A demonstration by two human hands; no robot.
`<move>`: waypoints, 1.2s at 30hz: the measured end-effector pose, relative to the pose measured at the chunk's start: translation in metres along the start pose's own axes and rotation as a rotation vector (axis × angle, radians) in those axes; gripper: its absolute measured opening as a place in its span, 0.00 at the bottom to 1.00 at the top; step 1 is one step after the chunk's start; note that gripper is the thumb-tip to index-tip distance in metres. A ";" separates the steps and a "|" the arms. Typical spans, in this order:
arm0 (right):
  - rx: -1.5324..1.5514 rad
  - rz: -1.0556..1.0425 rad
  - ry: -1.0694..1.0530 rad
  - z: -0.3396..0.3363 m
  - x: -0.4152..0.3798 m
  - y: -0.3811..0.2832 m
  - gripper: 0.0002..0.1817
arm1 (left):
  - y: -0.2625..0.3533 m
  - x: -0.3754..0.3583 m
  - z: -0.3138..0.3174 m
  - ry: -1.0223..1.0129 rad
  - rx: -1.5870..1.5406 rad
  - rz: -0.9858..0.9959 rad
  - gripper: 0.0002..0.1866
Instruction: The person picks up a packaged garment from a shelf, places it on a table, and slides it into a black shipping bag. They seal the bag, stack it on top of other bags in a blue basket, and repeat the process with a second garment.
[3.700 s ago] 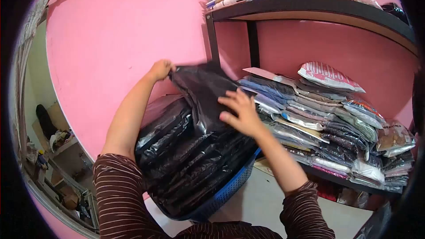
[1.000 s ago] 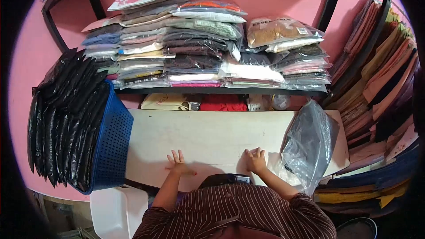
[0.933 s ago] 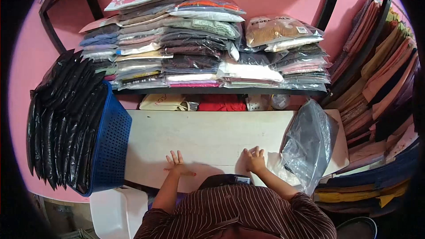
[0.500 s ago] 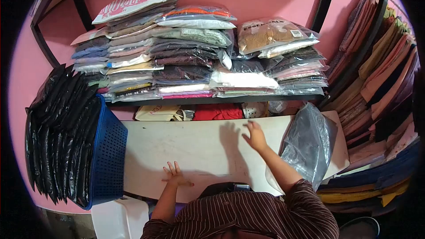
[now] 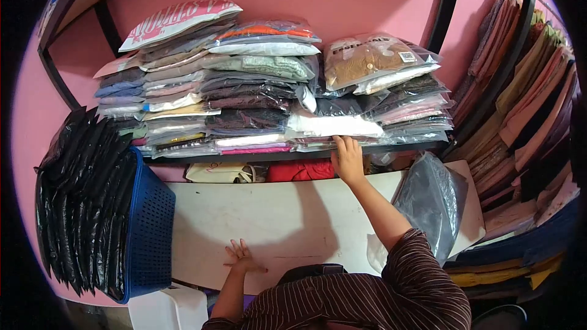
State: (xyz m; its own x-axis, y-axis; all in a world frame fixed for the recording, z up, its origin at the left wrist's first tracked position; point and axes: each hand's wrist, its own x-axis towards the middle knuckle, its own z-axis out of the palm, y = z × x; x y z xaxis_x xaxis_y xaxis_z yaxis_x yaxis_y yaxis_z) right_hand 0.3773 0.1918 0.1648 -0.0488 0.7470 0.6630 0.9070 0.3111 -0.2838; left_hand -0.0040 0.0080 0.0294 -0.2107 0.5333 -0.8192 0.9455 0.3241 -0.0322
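Note:
My left hand (image 5: 243, 259) lies with its fingers spread on the white tabletop (image 5: 257, 217), near the front edge. Reaching up and forward, my right hand (image 5: 348, 160) has its fingers stretched out at the front edge of the dark shelf (image 5: 244, 156). Its fingertips overlap the bottom of a stack of clothes in clear plastic bags, just below a white bagged garment (image 5: 333, 126). No object shows in either hand.
Tall stacks of bagged clothes (image 5: 247, 90) fill the shelf. On the left, a blue basket (image 5: 150, 220) holds several black plastic packages (image 5: 85, 201). Clear plastic bags (image 5: 431, 205) lie at the table's right end, beside hanging garments (image 5: 538, 98).
My right hand has moved up and forward from above the table to the shelf edge. My left hand remains spread on the tabletop. The view has tilted slightly upward.

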 end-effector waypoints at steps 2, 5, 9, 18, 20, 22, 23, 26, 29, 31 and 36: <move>-0.014 -0.002 -0.022 0.002 -0.005 0.005 0.30 | -0.009 0.021 0.014 0.066 0.066 0.038 0.86; -0.019 -0.017 -0.034 -0.001 -0.005 0.004 0.31 | 0.002 -0.005 -0.003 0.007 -0.015 -0.004 0.87; -0.023 -0.021 -0.071 -0.003 -0.007 0.004 0.32 | 0.003 -0.007 -0.003 0.024 -0.018 0.005 0.87; 0.049 0.085 0.095 -0.070 0.039 0.048 0.14 | 0.002 -0.004 -0.004 0.006 0.019 -0.022 0.86; -0.093 0.060 0.286 -0.091 0.055 0.069 0.22 | -0.003 -0.002 -0.002 0.017 0.023 0.001 0.86; -0.359 0.048 0.348 -0.107 0.064 0.087 0.26 | -0.006 0.006 0.003 0.031 0.025 0.031 0.86; -0.367 0.054 0.354 -0.111 0.061 0.098 0.26 | -0.008 0.012 0.007 0.031 0.017 0.010 0.87; -0.392 -0.015 0.222 -0.109 0.053 0.129 0.26 | 0.001 -0.001 -0.003 0.015 0.023 -0.011 0.87; -0.294 -0.009 0.180 -0.106 0.038 0.138 0.22 | 0.007 -0.005 -0.009 -0.019 0.034 -0.027 0.87; -0.279 0.006 0.167 -0.108 0.035 0.139 0.22 | 0.005 -0.002 -0.008 -0.031 0.037 -0.039 0.87; -0.246 0.019 0.196 -0.101 0.033 0.144 0.20 | 0.002 0.009 -0.002 0.024 0.087 -0.035 0.87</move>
State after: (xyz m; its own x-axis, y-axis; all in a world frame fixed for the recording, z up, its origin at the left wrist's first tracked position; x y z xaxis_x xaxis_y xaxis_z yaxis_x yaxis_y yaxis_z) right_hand 0.5484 0.2018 0.2164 0.0286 0.6167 0.7867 0.9822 0.1288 -0.1367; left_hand -0.0047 0.0151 0.0226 -0.2490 0.5415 -0.8030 0.9552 0.2742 -0.1113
